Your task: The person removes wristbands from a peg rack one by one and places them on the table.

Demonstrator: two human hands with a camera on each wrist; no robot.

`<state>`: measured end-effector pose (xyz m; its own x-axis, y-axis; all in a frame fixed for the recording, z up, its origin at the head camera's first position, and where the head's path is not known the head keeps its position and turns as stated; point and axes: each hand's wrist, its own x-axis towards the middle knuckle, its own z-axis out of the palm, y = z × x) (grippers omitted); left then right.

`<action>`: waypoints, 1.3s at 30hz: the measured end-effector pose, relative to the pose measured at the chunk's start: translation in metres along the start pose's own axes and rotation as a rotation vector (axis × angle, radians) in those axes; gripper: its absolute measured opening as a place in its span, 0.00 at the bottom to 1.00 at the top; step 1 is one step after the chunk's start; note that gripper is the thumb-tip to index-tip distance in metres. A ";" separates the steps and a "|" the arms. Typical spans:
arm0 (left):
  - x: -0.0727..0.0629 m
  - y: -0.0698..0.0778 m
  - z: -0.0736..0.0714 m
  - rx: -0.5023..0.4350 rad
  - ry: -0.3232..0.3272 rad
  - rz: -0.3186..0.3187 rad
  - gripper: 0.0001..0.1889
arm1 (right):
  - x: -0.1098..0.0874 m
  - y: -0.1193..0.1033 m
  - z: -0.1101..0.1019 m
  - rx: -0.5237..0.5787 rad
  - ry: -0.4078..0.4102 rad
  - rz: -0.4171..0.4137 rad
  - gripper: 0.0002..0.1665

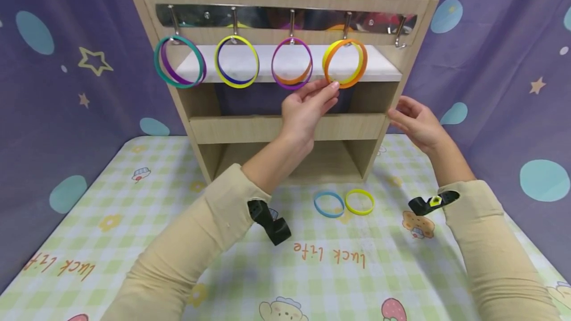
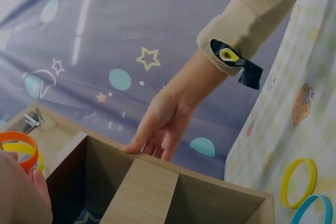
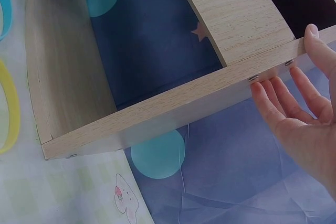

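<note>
My left hand (image 1: 308, 110) reaches up to the orange silicone wristband (image 1: 365, 58), pinching its lower edge between thumb and fingers. This band hangs with a yellow wristband (image 1: 327, 53) on the fourth hook (image 1: 347, 24) from the left. At the wooden shelf's right side panel (image 1: 382, 133), my right hand (image 1: 417, 122) grips the edge; in the right wrist view its thumb lies on the front edge and its fingertips touch the outer face. Pairs of wristbands hang on the other hooks: teal (image 1: 157, 58) with purple, yellow (image 1: 257, 58) with dark blue, purple (image 1: 273, 61) with orange.
A blue wristband (image 1: 329, 215) and a yellow wristband (image 1: 360, 213) lie on the checked tablecloth (image 1: 241, 271) before the shelf. The rightmost hook (image 1: 400, 33) sits at the end of the metal strip (image 1: 263, 18). A purple curtain (image 1: 504, 88) surrounds the table.
</note>
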<state>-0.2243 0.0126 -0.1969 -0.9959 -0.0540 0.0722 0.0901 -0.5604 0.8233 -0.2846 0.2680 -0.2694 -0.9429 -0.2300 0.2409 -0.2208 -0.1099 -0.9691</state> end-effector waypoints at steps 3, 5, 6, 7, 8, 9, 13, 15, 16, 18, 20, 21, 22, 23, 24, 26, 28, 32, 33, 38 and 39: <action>0.000 -0.001 0.001 -0.010 0.004 0.009 0.06 | 0.000 0.000 0.000 -0.002 0.001 -0.001 0.14; 0.000 -0.002 0.002 -0.009 0.000 0.016 0.07 | 0.000 0.000 0.000 0.001 0.001 -0.002 0.14; 0.000 -0.002 0.002 -0.011 -0.004 0.021 0.07 | 0.000 0.000 0.000 0.003 0.001 -0.002 0.14; -0.001 -0.002 0.002 -0.013 -0.008 0.024 0.08 | 0.000 0.000 0.000 0.005 0.000 -0.003 0.14; -0.001 -0.003 0.002 -0.018 -0.012 0.028 0.09 | 0.001 0.000 0.000 0.006 0.000 -0.003 0.14; -0.001 -0.003 0.002 -0.025 -0.015 0.030 0.09 | 0.001 0.000 0.000 0.009 0.001 -0.004 0.13; -0.001 -0.002 0.002 -0.060 -0.027 0.031 0.09 | 0.001 0.001 -0.001 0.002 0.004 -0.006 0.13; -0.001 -0.002 0.002 -0.075 -0.031 0.026 0.07 | 0.001 0.000 -0.001 0.001 0.003 -0.004 0.13; -0.001 -0.001 0.003 -0.085 -0.033 0.024 0.06 | 0.000 0.001 -0.001 0.002 0.003 -0.004 0.13; -0.002 -0.001 0.003 -0.095 -0.038 0.019 0.03 | 0.001 0.001 -0.001 0.005 0.001 -0.006 0.13; -0.002 -0.001 0.003 -0.109 -0.043 0.012 0.02 | 0.000 0.000 0.000 0.022 -0.003 -0.009 0.13; -0.002 -0.001 0.003 -0.116 -0.045 0.008 0.02 | 0.000 0.001 0.000 0.028 -0.003 -0.011 0.13; -0.002 -0.002 0.002 -0.120 -0.050 0.005 0.02 | 0.000 0.001 0.001 0.035 -0.003 -0.012 0.13; -0.002 -0.002 0.002 -0.118 -0.057 0.004 0.03 | 0.000 0.001 0.001 0.040 -0.004 -0.014 0.13; -0.002 -0.003 0.001 -0.120 -0.063 0.003 0.03 | 0.000 0.001 0.001 0.044 -0.005 -0.016 0.13; -0.002 -0.004 0.000 -0.121 -0.080 0.003 0.04 | 0.000 0.002 0.001 0.053 -0.005 -0.018 0.13; -0.002 -0.005 -0.002 -0.118 -0.098 0.009 0.06 | 0.000 0.002 0.001 0.056 -0.008 -0.020 0.12; -0.003 -0.005 -0.003 -0.128 -0.132 0.021 0.08 | 0.001 0.003 0.001 0.056 -0.013 -0.027 0.13; -0.003 -0.004 -0.003 -0.135 -0.137 0.020 0.07 | 0.001 0.003 0.001 0.051 -0.013 -0.028 0.13; -0.005 0.002 0.004 -0.161 -0.160 -0.003 0.06 | 0.001 0.001 0.002 0.045 -0.009 -0.033 0.13; -0.006 0.003 0.006 -0.164 -0.164 -0.013 0.06 | 0.001 0.001 0.002 0.044 -0.008 -0.034 0.13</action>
<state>-0.2185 0.0157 -0.1915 -0.9831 0.0812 0.1638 0.0636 -0.6879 0.7230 -0.2852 0.2660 -0.2702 -0.9330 -0.2336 0.2738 -0.2409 -0.1598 -0.9573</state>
